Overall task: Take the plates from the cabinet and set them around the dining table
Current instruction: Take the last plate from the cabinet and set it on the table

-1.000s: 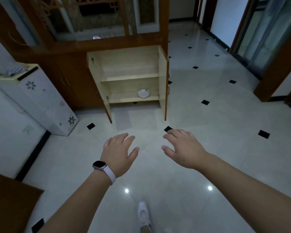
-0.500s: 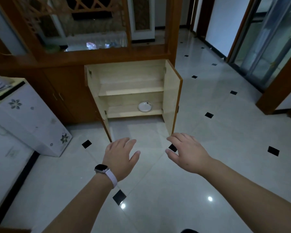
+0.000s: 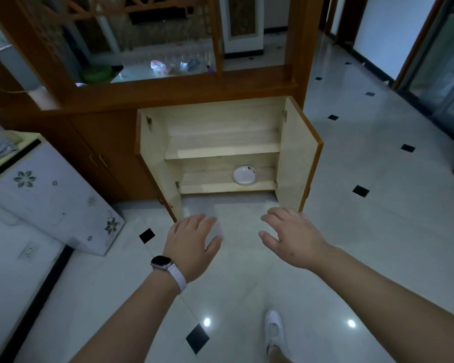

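Observation:
A low wooden cabinet [image 3: 220,150] stands ahead with both doors swung wide. On its bottom shelf, toward the right, lies a white plate [image 3: 244,175]; the upper shelf is bare. My left hand [image 3: 192,242], with a watch on its wrist, reaches forward over the floor in front of the cabinet, fingers apart and holding nothing. My right hand [image 3: 291,237] is stretched out beside it, also with fingers apart and nothing in it. Both hands are well short of the plate. The dining table is not in view.
The right cabinet door [image 3: 299,158] and left door [image 3: 155,163] jut out into the floor space. A white flowered appliance [image 3: 47,195] stands at the left. A wooden divider with a lattice rises above the cabinet. My white shoe [image 3: 273,334] steps on the glossy tiled floor.
I have walked closer to the cabinet, which now looks larger and nearer. Both hands stay stretched forward with nothing in them.

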`<state>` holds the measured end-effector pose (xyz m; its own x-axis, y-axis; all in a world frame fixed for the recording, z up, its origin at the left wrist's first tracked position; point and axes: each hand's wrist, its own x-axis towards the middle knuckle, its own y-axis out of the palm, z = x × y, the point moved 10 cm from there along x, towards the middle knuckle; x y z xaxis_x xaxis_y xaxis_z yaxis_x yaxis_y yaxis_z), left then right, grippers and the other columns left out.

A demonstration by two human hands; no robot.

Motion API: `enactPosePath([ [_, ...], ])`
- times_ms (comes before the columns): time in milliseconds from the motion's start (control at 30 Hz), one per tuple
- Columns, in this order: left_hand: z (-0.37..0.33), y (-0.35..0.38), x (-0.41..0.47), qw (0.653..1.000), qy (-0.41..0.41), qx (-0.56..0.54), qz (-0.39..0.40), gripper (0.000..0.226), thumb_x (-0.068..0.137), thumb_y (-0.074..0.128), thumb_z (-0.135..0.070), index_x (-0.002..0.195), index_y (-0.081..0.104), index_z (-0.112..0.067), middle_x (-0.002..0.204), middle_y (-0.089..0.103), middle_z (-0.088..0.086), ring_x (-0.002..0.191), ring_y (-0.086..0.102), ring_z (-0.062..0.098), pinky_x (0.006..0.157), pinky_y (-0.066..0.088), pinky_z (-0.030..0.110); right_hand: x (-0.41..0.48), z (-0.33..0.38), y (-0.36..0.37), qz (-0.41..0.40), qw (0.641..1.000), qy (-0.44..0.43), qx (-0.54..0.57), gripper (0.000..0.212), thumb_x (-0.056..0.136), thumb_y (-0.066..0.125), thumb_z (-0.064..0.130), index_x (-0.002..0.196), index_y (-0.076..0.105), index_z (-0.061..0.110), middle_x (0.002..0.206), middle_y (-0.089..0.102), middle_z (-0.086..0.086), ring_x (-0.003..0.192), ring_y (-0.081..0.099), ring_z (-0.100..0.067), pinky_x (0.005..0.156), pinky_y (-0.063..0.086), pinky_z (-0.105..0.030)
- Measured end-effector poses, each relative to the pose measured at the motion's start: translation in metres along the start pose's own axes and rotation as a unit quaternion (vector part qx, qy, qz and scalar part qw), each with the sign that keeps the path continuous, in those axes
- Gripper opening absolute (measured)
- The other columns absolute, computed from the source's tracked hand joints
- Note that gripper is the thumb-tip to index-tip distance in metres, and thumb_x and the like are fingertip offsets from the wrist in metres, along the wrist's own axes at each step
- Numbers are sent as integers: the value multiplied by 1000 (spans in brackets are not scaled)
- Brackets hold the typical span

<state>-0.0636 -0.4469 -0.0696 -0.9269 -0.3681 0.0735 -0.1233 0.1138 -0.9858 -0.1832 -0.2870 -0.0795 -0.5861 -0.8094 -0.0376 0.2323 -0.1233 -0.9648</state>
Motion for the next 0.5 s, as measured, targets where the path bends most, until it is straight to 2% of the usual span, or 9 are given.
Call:
enactPosePath([
  [167, 13, 2, 85, 999, -8, 33, 15, 48, 92, 40, -51, 132, 51, -26, 134, 55, 3, 123, 49, 25, 102, 34, 39, 90, -37, -9, 17, 1000, -17, 4, 52, 98, 33, 54, 141, 45, 27, 146, 44, 6, 135, 35, -17, 110, 25, -36],
  [367, 22, -7, 165, 999, -19, 44, -3, 52, 89, 36, -49, 128, 55, -22, 125, 60, 5, 112, 55, 27, 93, 39, 37, 185, -62, -27, 25, 999, -42, -5, 49, 96, 36, 52, 132, 51, 22, 135, 50, 2, 125, 42, -21, 104, 34, -40],
  [500, 39, -14, 193, 998, -38, 45, -13, 51, 89, 37, -49, 129, 54, -23, 128, 58, 5, 112, 54, 28, 93, 39, 37, 226, -54, -36, 16, 998, -66, -1, 64, 87, 21, 59, 131, 52, 25, 133, 52, 4, 122, 45, -20, 102, 33, -38],
])
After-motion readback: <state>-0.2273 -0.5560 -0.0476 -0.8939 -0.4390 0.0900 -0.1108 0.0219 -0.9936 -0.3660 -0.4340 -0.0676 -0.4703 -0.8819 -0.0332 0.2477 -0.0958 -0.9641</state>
